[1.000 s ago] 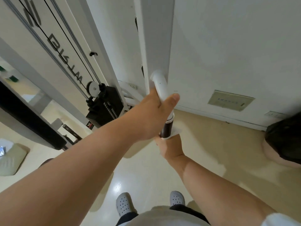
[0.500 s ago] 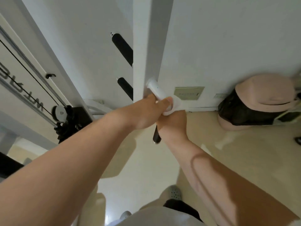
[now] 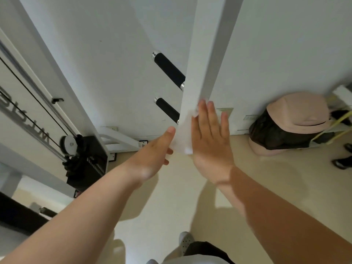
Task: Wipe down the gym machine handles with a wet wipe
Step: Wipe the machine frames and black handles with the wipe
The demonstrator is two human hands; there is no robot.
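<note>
The white wet wipe (image 3: pixel 182 137) is spread out between my two hands, in front of the machine's white upright post (image 3: pixel 202 60). My left hand (image 3: pixel 152 159) pinches its lower left edge between thumb and fingers. My right hand (image 3: pixel 211 138) lies flat against the wipe's right side with fingers stretched upward; its thumb is hidden behind the wipe. Two black padded handles stick out to the left of the post, an upper one (image 3: pixel 168 70) and a lower one (image 3: pixel 167 110). Neither hand touches them.
A weight stack with pulley and cables (image 3: pixel 83 159) stands at the left. A pink-lidded bin with a black bag (image 3: pixel 291 122) sits by the wall at the right. Someone's dark shoes (image 3: pixel 342 161) are at the far right edge. My own shoes (image 3: pixel 185 241) show below.
Both hands have let go of the white handle bar that they gripped and wiped. The wipe is now spread between them in front of the post. The view has shifted right.
</note>
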